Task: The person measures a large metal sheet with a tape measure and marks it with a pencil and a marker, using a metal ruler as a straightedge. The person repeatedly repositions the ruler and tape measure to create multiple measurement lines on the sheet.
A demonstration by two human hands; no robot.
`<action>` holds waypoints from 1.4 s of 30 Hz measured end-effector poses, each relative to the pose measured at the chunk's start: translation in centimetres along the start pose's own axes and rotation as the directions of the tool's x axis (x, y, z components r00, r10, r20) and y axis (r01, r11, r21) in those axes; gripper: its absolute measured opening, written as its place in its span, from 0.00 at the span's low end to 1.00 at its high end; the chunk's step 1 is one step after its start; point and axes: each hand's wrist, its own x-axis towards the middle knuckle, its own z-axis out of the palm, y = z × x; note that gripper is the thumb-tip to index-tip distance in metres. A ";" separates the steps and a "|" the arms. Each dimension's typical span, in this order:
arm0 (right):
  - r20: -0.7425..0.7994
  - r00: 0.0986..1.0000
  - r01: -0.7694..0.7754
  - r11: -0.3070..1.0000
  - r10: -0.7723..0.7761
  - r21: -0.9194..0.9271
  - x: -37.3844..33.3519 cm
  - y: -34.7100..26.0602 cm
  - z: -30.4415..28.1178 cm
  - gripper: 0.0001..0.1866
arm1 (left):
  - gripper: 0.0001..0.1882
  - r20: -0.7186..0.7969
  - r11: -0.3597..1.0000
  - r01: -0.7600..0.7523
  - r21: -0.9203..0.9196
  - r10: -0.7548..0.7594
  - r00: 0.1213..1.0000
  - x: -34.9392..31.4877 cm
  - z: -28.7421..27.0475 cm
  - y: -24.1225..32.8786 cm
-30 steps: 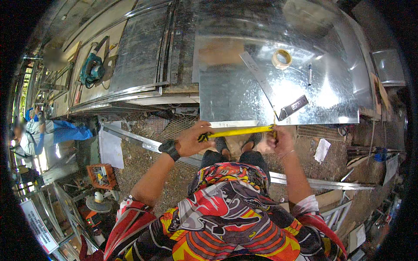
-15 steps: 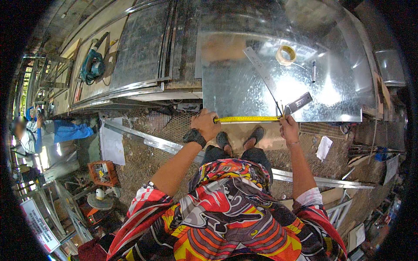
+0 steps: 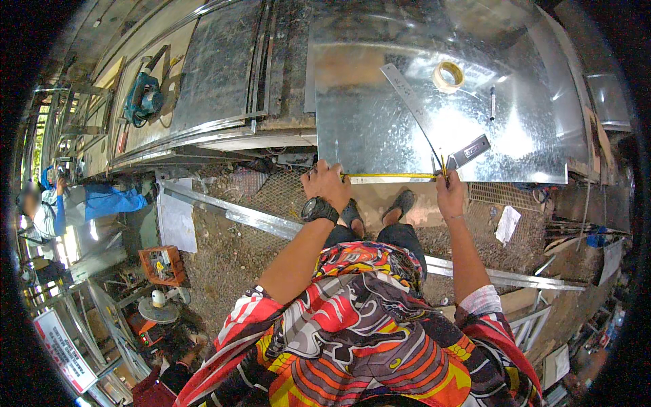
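A shiny metal sheet [image 3: 380, 146] lies on the bench in front of me. Along its near edge stretches the yellow blade of a tape measure [image 3: 390, 176]. My left hand [image 3: 325, 184], wearing a dark watch, closes on the left end of the tape at the sheet's edge; its palm hides what lies beneath. At the other end, my right hand [image 3: 449, 197] pinches the tape together with a thin upright stick, too small to name. Just beyond these fingertips rests a square, its steel blade [image 3: 405, 93] slanting away to the left and its dark handle [image 3: 469, 151] to the right.
On the sheet are a tape roll [image 3: 448, 77] and a marker [image 3: 492, 103]. A teal power tool [image 3: 144, 100] sits on the bench at left. Behind the bench edge, a long metal bar [image 3: 258, 220] crosses the gravelly floor, near an orange crate [image 3: 163, 265]. Another person [image 3: 112, 200] is at far left.
My left hand has shifted slightly up, further onto the sheet's edge. The tape blade now shows as a thinner strip close against that edge. My right hand keeps its pinch.
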 end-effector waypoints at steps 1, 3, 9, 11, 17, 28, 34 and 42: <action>-0.013 1.000 0.010 1.000 -0.009 0.028 0.0 -0.2 0.2 0.07 | 0.18 0.009 1.000 0.006 0.009 -0.006 1.000 0.1 -0.1 0.1; -0.017 1.000 -0.004 0.995 0.006 0.096 -0.1 -1.2 0.4 0.08 | 0.19 0.017 1.000 0.005 0.025 -0.005 1.000 0.2 0.1 0.0; 0.090 0.993 -0.087 0.989 0.076 0.120 0.0 -3.4 -0.5 0.10 | 0.21 0.092 0.997 0.056 0.048 -0.060 0.994 0.6 -0.6 0.7; 0.109 0.990 -0.097 0.994 0.090 0.056 0.1 -3.9 -0.9 0.10 | 0.23 0.137 0.997 0.051 0.063 -0.059 0.989 0.8 -0.9 0.7; 0.105 0.994 -0.038 0.998 0.033 0.046 0.4 -3.2 -0.8 0.11 | 0.27 0.296 0.986 -0.005 0.168 -0.046 0.954 2.7 -1.4 1.0; 0.145 0.989 0.005 1.000 -0.002 -0.023 1.0 -2.6 -2.1 0.11 | 0.20 0.635 0.962 -0.048 0.270 -0.140 0.760 7.1 -3.6 3.8; 0.190 0.979 -0.061 0.997 0.067 -0.040 1.4 -5.6 -1.9 0.12 | 0.19 0.527 0.978 -0.091 0.187 -0.022 0.850 8.1 4.0 -0.8; 0.138 0.990 -0.013 0.999 0.006 0.052 1.2 -2.2 -1.2 0.10 | 0.22 0.518 0.971 -0.065 0.229 -0.065 0.853 6.9 0.3 1.7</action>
